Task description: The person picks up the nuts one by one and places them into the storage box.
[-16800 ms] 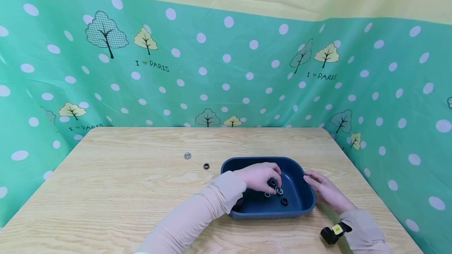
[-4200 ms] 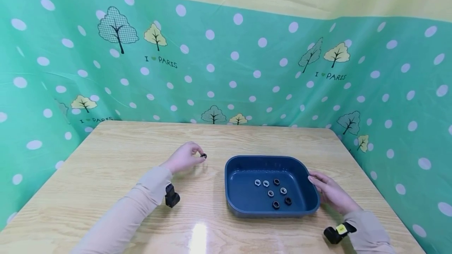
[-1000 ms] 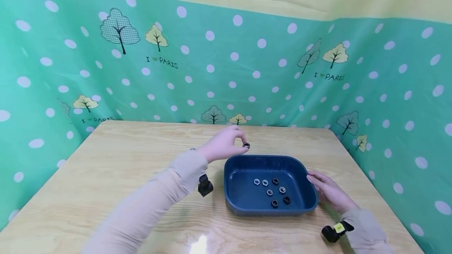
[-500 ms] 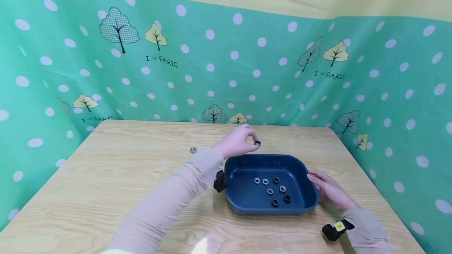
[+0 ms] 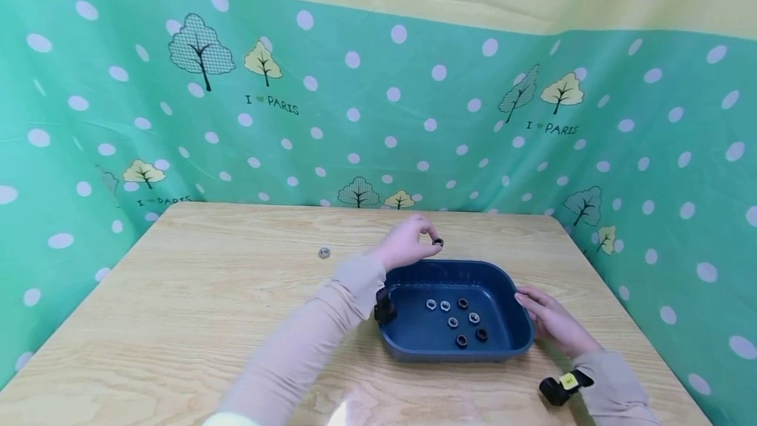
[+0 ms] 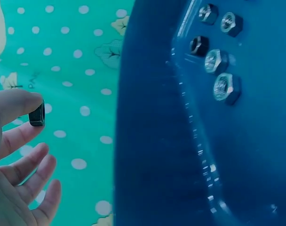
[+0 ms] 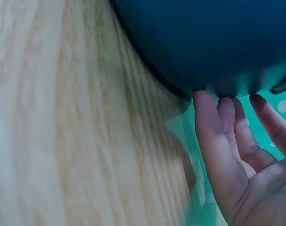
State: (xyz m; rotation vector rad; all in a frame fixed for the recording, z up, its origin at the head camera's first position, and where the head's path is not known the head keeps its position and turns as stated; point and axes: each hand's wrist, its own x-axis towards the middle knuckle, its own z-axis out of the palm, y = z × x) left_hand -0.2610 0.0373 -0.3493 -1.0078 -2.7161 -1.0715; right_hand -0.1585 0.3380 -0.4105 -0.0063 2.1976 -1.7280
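My left hand (image 5: 408,242) pinches a black hex nut (image 5: 437,242) between thumb and index finger, near the bin's far rim. In the left wrist view the nut (image 6: 37,115) sits on edge at the fingertips, the other fingers spread. Inside the dark blue bin (image 5: 408,344) lie several silver and black nuts, among them a silver nut (image 5: 474,318) and a black nut (image 5: 461,341). My right hand (image 5: 552,321) rests at the bin's right end; in the right wrist view its extended fingertips (image 7: 206,101) touch the outer wall.
A lone silver nut (image 5: 324,252) lies on the wooden table (image 5: 207,307), left of the bin. Polka-dotted green cloth (image 5: 390,130) hangs behind the table and along its sides. Each wrist bears a small black camera, one of them the right wrist camera (image 5: 556,390).
Earlier my left hand was among the nuts in the bin, then pinched the black nut on the table. Since then it has carried it rightward to the bin's far rim. My right hand stays put.
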